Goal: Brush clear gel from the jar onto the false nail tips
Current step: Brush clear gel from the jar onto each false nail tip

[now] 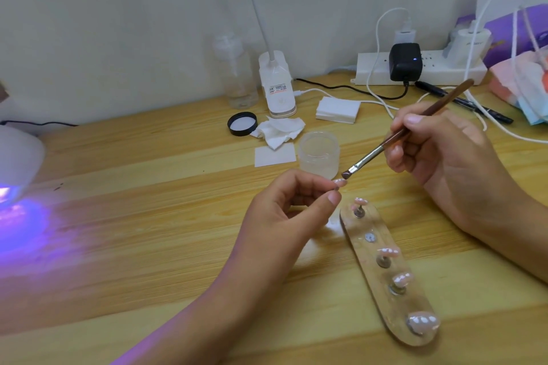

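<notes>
Wood tabletop (148,187). Pinches with left hand (284,210) a pink false nail tip (341,183) just in front of open jar (319,154). Holder (372,255) of four more tips (422,321) front-right of jar. Grips brown brush (394,139) in right hand (444,154), bristles at pinched tip.

The tabletop (148,216) is showing smooth, pale wood grain, and the jar (319,157) is looking like frosted plastic. The brush (394,138) is gleaming along its lacquered brown handle and metal ferrule, while the false nail tips (422,321) are shining glossy pink on a clear, metal-studded strip (363,255).
</notes>
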Motion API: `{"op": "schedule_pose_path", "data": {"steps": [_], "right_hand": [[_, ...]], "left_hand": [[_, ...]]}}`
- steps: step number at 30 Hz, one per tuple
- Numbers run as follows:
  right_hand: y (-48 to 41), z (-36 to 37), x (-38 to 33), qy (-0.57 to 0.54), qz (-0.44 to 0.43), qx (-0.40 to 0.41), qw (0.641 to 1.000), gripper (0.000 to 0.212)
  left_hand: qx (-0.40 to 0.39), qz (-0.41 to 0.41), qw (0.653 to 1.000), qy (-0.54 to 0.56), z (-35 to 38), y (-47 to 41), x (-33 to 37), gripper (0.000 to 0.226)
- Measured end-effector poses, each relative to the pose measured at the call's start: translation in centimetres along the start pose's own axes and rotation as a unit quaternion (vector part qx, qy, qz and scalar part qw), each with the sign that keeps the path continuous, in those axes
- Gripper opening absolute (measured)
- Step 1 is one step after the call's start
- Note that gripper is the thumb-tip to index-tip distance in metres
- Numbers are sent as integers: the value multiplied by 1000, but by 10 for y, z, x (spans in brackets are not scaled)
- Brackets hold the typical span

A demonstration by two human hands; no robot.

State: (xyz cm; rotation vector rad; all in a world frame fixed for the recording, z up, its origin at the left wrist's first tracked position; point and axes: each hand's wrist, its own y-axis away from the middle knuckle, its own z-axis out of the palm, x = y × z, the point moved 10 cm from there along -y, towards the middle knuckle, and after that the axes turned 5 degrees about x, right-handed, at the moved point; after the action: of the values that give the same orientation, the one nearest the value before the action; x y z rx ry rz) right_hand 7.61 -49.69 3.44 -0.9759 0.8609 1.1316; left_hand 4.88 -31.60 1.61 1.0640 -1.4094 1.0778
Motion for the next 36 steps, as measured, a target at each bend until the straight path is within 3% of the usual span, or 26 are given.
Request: {"op": "schedule_pose_path", "data": {"steps": [15,18,25,33,36], "right_hand": [[4,2,-10,73,-60,0,995,14],[3,0,-10,81,-66,6,994,20],[0,-8,-9,5,-47,20,999,28],[2,3,-7,9,-41,-20,999,24],[3,6,-8,14,-45,-32,998,13]], "left_hand": [[-7,-3,1000,11,-1,1,-3,7],[-4,-1,1000,11,-1,0,-2,10],[1,-9,1000,21,-2,0,-2,13],[-1,-18,999,45,0,1,-2,13],[1,-21,999,41,0,0,-2,13]]}}
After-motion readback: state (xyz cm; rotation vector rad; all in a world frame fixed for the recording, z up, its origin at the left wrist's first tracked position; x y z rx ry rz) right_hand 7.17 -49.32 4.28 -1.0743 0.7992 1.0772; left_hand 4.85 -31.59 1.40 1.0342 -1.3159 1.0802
